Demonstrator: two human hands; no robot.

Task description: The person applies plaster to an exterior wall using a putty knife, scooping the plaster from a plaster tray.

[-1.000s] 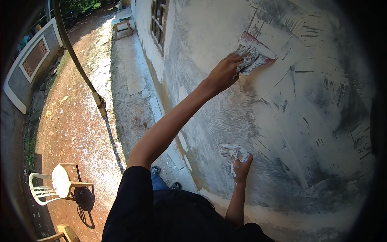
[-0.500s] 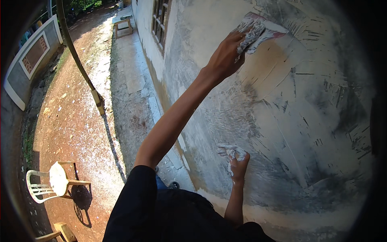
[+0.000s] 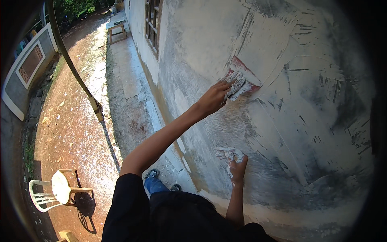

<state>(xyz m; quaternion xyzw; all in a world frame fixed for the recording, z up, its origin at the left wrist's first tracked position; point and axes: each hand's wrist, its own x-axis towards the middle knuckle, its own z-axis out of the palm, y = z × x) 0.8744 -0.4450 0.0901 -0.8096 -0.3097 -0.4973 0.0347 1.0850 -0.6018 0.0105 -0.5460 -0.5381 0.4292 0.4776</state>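
Observation:
My left hand is closed around a flat putty scraper, whose wide reddish blade lies against the grey wall. Thick white putty coats the tool and my fingertips. Lower down, close to the wall, my right hand is cupped around a lump of white putty; its fingers are smeared with the same putty, so their outline is partly lost. Pale and dark streaks, with scattered scratch-like marks, cover the wall around both hands.
A barred window is set farther along the wall. A small wooden table stands beyond it. To the left are a slanting pole, a plastic chair and a low boundary wall. A concrete strip runs along the wall's foot.
My left hand has drawn the scraper down and to the left across the wall. My right hand has barely moved. The view has shifted slightly, and more of my legs and shoes shows.

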